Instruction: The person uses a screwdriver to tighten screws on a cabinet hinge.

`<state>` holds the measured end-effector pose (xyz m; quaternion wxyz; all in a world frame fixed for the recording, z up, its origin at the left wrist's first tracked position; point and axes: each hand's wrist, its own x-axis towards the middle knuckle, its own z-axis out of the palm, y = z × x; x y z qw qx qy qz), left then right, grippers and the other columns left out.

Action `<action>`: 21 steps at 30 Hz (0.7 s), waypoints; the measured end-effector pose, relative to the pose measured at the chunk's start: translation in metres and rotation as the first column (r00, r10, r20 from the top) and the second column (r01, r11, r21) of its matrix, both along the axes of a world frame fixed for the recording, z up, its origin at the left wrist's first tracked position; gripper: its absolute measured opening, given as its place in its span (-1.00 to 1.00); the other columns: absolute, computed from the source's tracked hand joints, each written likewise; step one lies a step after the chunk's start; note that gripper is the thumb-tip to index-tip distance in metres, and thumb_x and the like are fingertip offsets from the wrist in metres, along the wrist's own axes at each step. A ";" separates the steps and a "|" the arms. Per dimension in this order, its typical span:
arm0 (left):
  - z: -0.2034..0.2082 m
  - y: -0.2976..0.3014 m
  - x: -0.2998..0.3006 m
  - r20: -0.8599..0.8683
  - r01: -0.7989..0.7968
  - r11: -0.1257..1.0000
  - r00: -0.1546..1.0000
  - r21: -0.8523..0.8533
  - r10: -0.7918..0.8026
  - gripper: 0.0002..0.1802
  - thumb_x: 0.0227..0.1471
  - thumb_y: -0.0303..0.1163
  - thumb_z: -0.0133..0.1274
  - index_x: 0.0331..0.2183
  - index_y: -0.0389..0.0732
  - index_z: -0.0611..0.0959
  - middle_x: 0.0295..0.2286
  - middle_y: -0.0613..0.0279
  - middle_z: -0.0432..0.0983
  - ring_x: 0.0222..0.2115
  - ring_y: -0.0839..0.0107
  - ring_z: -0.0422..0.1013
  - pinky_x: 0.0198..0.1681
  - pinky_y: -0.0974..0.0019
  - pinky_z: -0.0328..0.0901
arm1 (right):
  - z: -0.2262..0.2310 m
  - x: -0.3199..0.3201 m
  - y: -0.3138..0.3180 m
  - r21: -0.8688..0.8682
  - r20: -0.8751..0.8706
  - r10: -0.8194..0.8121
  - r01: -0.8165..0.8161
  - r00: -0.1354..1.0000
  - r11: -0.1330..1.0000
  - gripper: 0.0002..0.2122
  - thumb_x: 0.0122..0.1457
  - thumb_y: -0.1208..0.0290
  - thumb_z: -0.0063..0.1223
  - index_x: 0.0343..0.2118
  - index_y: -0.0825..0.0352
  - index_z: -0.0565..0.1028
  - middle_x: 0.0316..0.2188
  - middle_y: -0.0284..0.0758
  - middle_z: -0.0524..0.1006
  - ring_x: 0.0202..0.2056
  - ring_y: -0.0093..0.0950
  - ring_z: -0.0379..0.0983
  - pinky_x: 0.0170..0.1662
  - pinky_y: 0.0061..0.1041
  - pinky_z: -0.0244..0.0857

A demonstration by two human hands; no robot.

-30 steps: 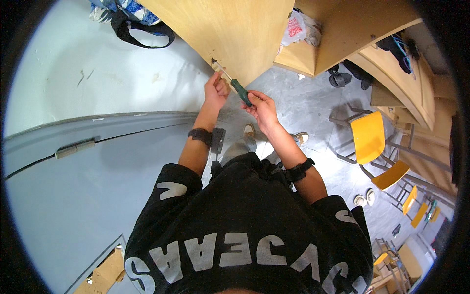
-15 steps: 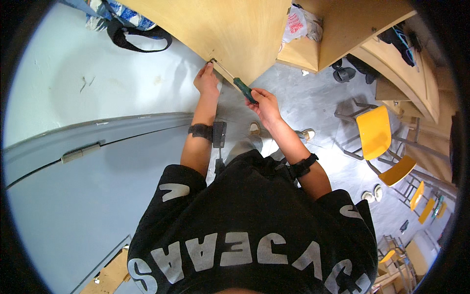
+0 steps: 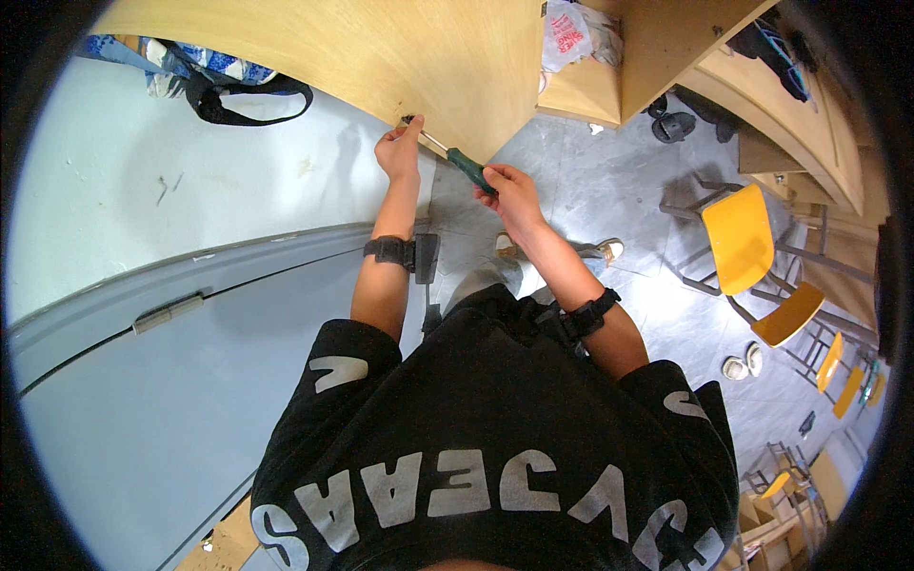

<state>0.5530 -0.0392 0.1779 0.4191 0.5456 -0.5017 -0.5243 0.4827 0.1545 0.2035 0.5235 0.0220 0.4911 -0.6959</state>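
Observation:
In my right hand (image 3: 512, 197) is a screwdriver, its dark green handle (image 3: 468, 169) wrapped by my fingers. Its metal shaft slants up and left to a wooden panel (image 3: 447, 67), which looks like a cabinet door. My left hand (image 3: 398, 152) is closed in a pinch at the shaft's far end, close to the panel's lower edge. A small dark fitting (image 3: 407, 120) shows beside those fingertips. My fingers partly cover the screwdriver's tip, so its exact contact is hidden.
An open wooden compartment (image 3: 586, 93) holds a plastic bag (image 3: 567, 38). At left are a pale wall (image 3: 190, 190) and a grey-blue door (image 3: 219, 381). A black strap (image 3: 252, 107) hangs near the panel. Yellow chairs (image 3: 740, 238), shoes (image 3: 735, 367) and a curved wooden piece (image 3: 790, 124) are at right.
The view has shifted slightly, so the panel sits further left and the chairs further right. Both hands stay at the same spot, with the screwdriver still in my right hand.

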 end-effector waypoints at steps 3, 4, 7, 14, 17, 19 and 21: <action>0.010 0.000 -0.003 -0.071 0.024 0.976 0.997 0.218 -0.009 -0.72 -0.21 -0.42 0.29 -0.68 -0.20 0.47 -0.71 0.39 0.33 -0.69 0.61 0.16 -0.63 0.47 0.06 | -0.003 -0.003 0.000 0.006 -0.002 -0.005 0.005 1.000 1.000 -0.82 0.19 0.42 -0.07 -0.26 0.44 0.44 -0.46 -0.32 0.47 -0.51 -0.54 0.41 -0.47 -0.59 0.26; 0.014 0.001 -0.003 -0.117 0.033 0.941 0.993 0.336 0.007 -0.73 -0.19 -0.43 0.27 -0.69 -0.17 0.47 -0.74 0.43 0.27 -0.73 0.63 0.13 -0.68 0.48 0.00 | -0.004 -0.004 0.000 0.006 -0.001 -0.009 0.009 1.000 1.000 -0.82 0.19 0.42 -0.07 -0.26 0.44 0.44 -0.46 -0.32 0.47 -0.51 -0.54 0.41 -0.47 -0.59 0.26; 0.017 0.002 0.004 -0.378 0.218 0.893 0.924 0.393 -0.060 -0.82 -0.07 -0.43 0.17 -0.60 -0.14 0.50 -0.80 0.52 0.10 -0.80 0.65 0.00 -0.75 0.49 -0.13 | -0.003 -0.005 -0.001 0.001 -0.007 0.006 -0.006 1.000 1.000 -0.82 0.19 0.42 -0.07 -0.26 0.44 0.44 -0.46 -0.32 0.47 -0.51 -0.54 0.41 -0.47 -0.59 0.25; 0.006 -0.008 0.002 -0.719 0.442 0.716 0.685 0.540 0.120 -0.93 0.11 -0.38 -0.02 -0.42 -0.10 0.50 -0.82 0.54 -0.04 -0.82 0.63 -0.13 -0.75 0.51 -0.18 | -0.003 -0.004 -0.001 0.013 -0.017 0.003 -0.002 1.000 1.000 -0.81 0.20 0.40 -0.06 -0.25 0.43 0.44 -0.46 -0.33 0.47 -0.49 -0.56 0.39 -0.45 -0.63 0.26; -0.001 -0.002 0.005 -0.854 0.541 0.725 0.506 0.427 0.125 -0.89 0.13 -0.35 -0.04 -0.42 -0.13 0.51 -0.82 0.53 -0.03 -0.81 0.64 -0.12 -0.75 0.52 -0.18 | -0.007 -0.005 -0.001 -0.011 -0.028 -0.008 0.008 1.000 1.000 -0.81 0.19 0.40 -0.05 -0.26 0.44 0.45 -0.46 -0.32 0.47 -0.51 -0.55 0.41 -0.47 -0.60 0.26; -0.005 -0.001 0.005 -0.872 0.542 0.724 0.459 0.426 0.169 -0.86 0.14 -0.33 -0.05 -0.41 -0.15 0.52 -0.82 0.53 -0.02 -0.81 0.64 -0.13 -0.74 0.53 -0.18 | -0.009 -0.005 0.000 -0.021 -0.028 -0.007 0.006 1.000 1.000 -0.80 0.19 0.39 -0.05 -0.26 0.44 0.45 -0.47 -0.32 0.47 -0.52 -0.55 0.41 -0.47 -0.60 0.26; -0.008 0.003 0.003 -0.895 0.551 0.743 0.422 0.380 0.146 -0.85 0.14 -0.32 -0.05 -0.41 -0.16 0.53 -0.82 0.53 -0.02 -0.81 0.64 -0.13 -0.73 0.53 -0.17 | -0.007 -0.006 -0.001 -0.010 -0.034 -0.021 0.020 0.999 1.000 -0.81 0.19 0.39 -0.05 -0.27 0.44 0.45 -0.48 -0.32 0.48 -0.51 -0.56 0.41 -0.47 -0.61 0.27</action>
